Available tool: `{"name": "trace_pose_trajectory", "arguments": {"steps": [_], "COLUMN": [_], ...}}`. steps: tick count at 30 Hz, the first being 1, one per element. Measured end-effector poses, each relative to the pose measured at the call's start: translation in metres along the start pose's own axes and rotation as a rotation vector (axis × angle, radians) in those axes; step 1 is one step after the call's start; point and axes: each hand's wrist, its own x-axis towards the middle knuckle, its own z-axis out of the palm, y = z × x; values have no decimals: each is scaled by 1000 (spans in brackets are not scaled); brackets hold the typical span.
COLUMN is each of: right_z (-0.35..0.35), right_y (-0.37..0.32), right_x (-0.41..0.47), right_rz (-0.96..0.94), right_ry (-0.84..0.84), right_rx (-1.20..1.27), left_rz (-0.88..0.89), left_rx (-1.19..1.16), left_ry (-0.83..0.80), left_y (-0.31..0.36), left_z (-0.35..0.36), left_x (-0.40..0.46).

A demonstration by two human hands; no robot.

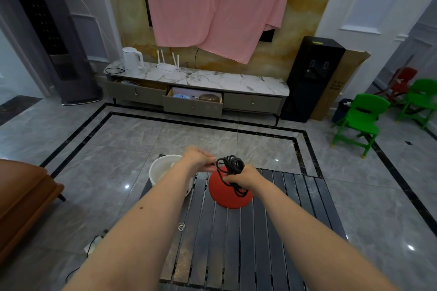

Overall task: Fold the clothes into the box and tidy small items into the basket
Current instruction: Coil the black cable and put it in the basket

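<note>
Hands meet above the far end of the dark slatted worktop [260, 231]: the right hand [246, 176] grips a bundle of coiled black cord [230, 164], and the left hand [197, 157] pinches 1 loop at the bundle's left side. Under the cord a round red felt-like piece [227, 196] lies on the worktop, with a white plastic basket [163, 168] just beside the worktop's far-left corner.

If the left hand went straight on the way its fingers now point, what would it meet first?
The left hand points rightward and already pinches a strand of the black cord. Going on, it would likely press into the coiled bundle, then the right hand gripping it. Depth is unclear.
</note>
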Motion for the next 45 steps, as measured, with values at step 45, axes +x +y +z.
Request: {"name": "trace_pose_trajectory", "arguments": {"steps": [45], "right_z": [212], "right_y": [196], "right_x": [197], "right_rz": [145], "right_ry": [-184], "right_rx": [-109], "left_rz": [-63], "left_rx": [899], "left_ry": [432], "left_y": [-357], "left_z": [-29], "left_x": [213]}}
